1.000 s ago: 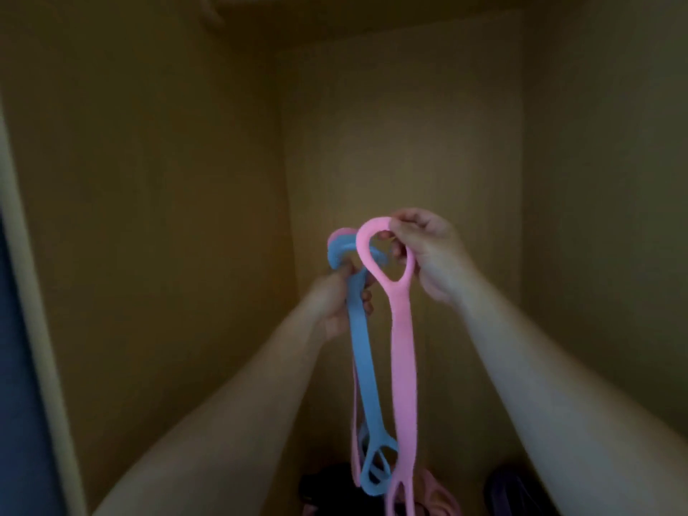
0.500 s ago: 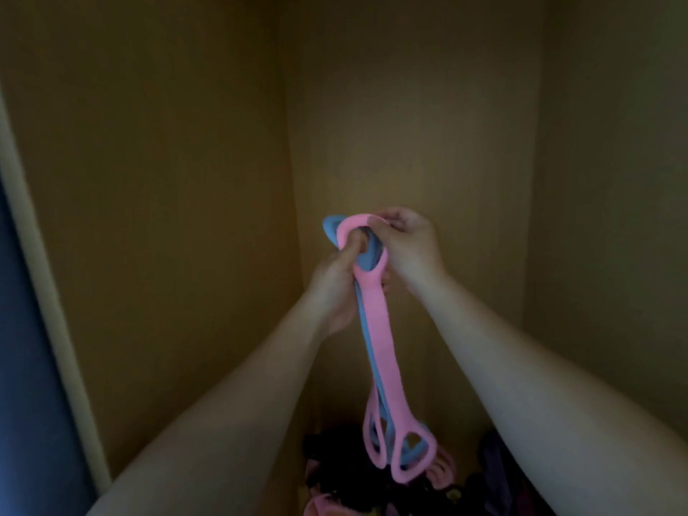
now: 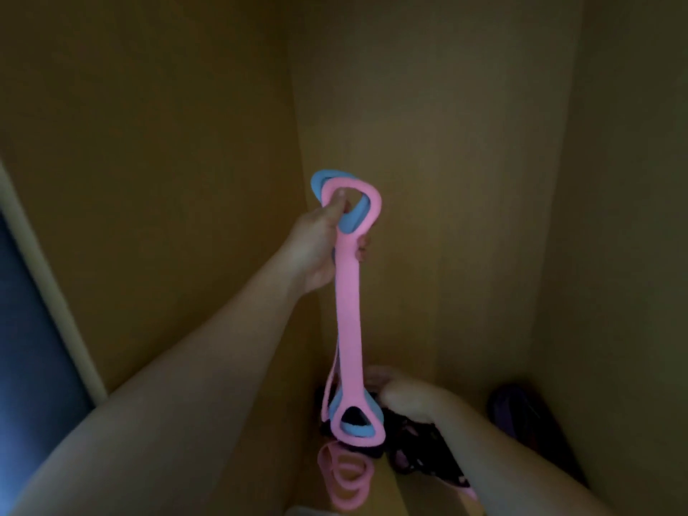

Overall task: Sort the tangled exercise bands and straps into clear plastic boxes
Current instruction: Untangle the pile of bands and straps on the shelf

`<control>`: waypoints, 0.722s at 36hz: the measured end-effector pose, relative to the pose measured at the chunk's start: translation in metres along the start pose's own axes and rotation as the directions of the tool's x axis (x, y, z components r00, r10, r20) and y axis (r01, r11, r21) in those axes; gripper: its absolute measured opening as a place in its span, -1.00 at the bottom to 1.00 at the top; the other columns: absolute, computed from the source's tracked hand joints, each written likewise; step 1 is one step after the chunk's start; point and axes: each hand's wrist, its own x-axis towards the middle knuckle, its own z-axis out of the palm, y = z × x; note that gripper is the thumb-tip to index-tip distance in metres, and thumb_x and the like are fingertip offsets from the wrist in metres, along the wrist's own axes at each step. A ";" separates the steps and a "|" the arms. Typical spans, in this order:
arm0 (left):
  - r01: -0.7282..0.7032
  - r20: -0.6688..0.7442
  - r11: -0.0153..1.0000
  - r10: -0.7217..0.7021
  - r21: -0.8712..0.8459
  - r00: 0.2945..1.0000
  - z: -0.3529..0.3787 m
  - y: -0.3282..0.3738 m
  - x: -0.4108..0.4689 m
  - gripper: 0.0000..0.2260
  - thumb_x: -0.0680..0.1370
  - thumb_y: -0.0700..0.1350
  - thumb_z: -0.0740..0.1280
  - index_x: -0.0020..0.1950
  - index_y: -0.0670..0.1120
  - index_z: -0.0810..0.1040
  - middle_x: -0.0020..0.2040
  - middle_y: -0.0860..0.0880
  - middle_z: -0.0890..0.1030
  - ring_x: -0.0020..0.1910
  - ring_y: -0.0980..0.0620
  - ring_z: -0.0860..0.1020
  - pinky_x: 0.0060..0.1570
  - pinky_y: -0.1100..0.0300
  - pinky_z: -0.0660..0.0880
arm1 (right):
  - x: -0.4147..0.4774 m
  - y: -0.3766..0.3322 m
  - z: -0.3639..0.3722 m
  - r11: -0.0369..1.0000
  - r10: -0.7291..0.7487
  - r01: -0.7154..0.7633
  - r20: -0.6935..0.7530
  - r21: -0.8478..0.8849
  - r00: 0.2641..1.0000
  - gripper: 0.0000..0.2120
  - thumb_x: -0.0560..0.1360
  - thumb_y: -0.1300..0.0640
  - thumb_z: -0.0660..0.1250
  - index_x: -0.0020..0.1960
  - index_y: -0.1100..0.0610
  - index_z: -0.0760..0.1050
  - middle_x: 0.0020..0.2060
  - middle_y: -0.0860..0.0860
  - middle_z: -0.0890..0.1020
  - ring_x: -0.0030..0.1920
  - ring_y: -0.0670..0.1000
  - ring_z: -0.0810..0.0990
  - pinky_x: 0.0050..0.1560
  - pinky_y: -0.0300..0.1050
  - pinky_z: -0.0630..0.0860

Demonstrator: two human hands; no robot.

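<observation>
Head view: the left hand (image 3: 316, 243) holds the pink band (image 3: 348, 310) and blue band (image 3: 353, 220) aloft, fingers (image 3: 361, 248) curled round both under their top loops. The blurred right hand (image 3: 407, 400) sits beside the hanging bottom loops, over dark straps (image 3: 409, 459); I cannot tell how its fingers lie.

Matt, rubbery pink band (image 3: 348, 310) — smooth wooden walls (image 3: 149, 180)

No text, label, brand, number or sign can be read anywhere in this dim view. The pink band (image 3: 348, 310) at the centre and the blue band (image 3: 321, 182) behind its top loop at 12 o'clock show only plain colour. The dark heap of straps (image 3: 409, 456) at 5 o'clock is too dark and blurred to show any print.
</observation>
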 end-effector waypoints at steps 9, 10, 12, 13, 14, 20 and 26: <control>-0.022 -0.021 0.999 0.021 -0.035 1.000 -0.009 -0.001 -0.006 -0.78 0.64 0.02 0.17 -0.10 -0.09 0.38 -0.20 -0.16 0.55 -0.43 -0.01 0.44 -0.41 0.17 0.40 | 0.006 0.014 -0.008 0.998 0.050 -0.040 0.259 -0.044 0.965 -0.77 0.49 0.39 0.32 -0.02 0.08 0.59 -0.20 -0.12 0.68 -0.11 -0.16 0.63 0.12 -0.18 0.54; -0.022 -0.023 0.999 0.021 -0.035 1.000 -0.010 -0.002 -0.007 -0.78 0.64 0.02 0.17 -0.10 -0.09 0.38 -0.20 -0.16 0.55 -0.44 -0.01 0.44 -0.41 0.18 0.40 | 0.007 0.020 -0.010 0.999 0.046 -0.041 0.241 -0.026 0.969 -0.83 0.48 0.34 0.36 -0.04 0.10 0.61 -0.20 -0.10 0.69 -0.12 -0.15 0.64 0.12 -0.18 0.54; -0.028 -0.037 0.999 0.027 -0.039 0.999 -0.013 -0.006 -0.006 -0.78 0.65 0.02 0.16 -0.09 -0.09 0.37 -0.20 -0.16 0.55 -0.44 -0.01 0.44 -0.41 0.18 0.39 | 0.004 0.028 -0.018 0.999 0.034 -0.034 0.160 -0.002 0.987 -0.88 0.46 0.28 0.42 -0.04 0.12 0.63 -0.18 -0.05 0.68 -0.14 -0.11 0.63 0.07 -0.15 0.53; -0.032 -0.044 0.999 0.030 -0.040 0.999 -0.014 -0.007 -0.006 -0.78 0.65 0.02 0.16 -0.09 -0.09 0.37 -0.19 -0.16 0.54 -0.44 0.00 0.43 -0.41 0.18 0.39 | 0.002 0.032 -0.024 1.000 0.025 -0.026 0.107 0.002 0.994 -0.88 0.45 0.28 0.43 -0.04 0.11 0.64 -0.21 -0.06 0.68 -0.19 -0.12 0.62 -0.01 -0.17 0.54; -0.035 -0.052 0.998 0.033 -0.043 0.998 -0.015 -0.009 -0.006 -0.78 0.65 0.02 0.16 -0.09 -0.09 0.38 -0.19 -0.16 0.53 -0.44 0.00 0.43 -0.41 0.18 0.39 | -0.001 0.033 -0.031 1.000 0.018 -0.019 0.053 0.018 0.998 -0.88 0.45 0.28 0.44 -0.05 0.12 0.64 -0.25 -0.07 0.67 -0.25 -0.13 0.61 -0.12 -0.20 0.53; -0.047 -0.090 0.997 0.041 -0.063 0.995 -0.021 -0.021 -0.005 -0.78 0.65 0.02 0.16 -0.10 -0.09 0.38 -0.17 -0.16 0.53 -0.46 0.01 0.44 -0.42 0.19 0.40 | -0.017 0.025 -0.067 0.927 0.007 0.009 -0.042 0.374 0.999 -0.88 0.45 0.37 0.38 -0.02 0.28 0.60 -0.21 0.07 0.70 -0.23 -0.06 0.67 -0.22 -0.25 0.57; -0.033 -0.098 0.998 0.027 -0.051 0.995 -0.023 -0.031 -0.004 -0.79 0.63 0.04 0.19 -0.03 -0.09 0.41 -0.16 -0.15 0.55 -0.43 0.02 0.46 -0.38 0.15 0.42 | -0.021 0.017 -0.072 0.892 -0.035 0.013 0.039 0.452 0.999 -0.78 0.49 0.40 0.30 0.11 0.29 0.57 -0.02 0.13 0.68 0.02 0.00 0.65 0.03 -0.22 0.57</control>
